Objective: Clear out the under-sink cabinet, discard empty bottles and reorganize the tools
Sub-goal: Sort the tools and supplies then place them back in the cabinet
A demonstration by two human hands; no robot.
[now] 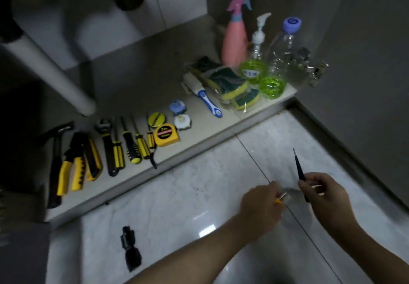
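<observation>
Head view: both hands work over the marble floor in front of the open under-sink cabinet.

We see our right hand (322, 192) pinching a thin black tool (299, 172), its tip pointing up toward the cabinet, while our left hand (262, 204) curls around a small yellow and metal piece (281, 197) just beside it. The row of yellow-handled tools (115, 151) lies well apart on the cabinet floor (137, 80), up and left, with the bottles (254, 62) standing at its right end. A black part (130, 249) rests on the floor.
</observation>
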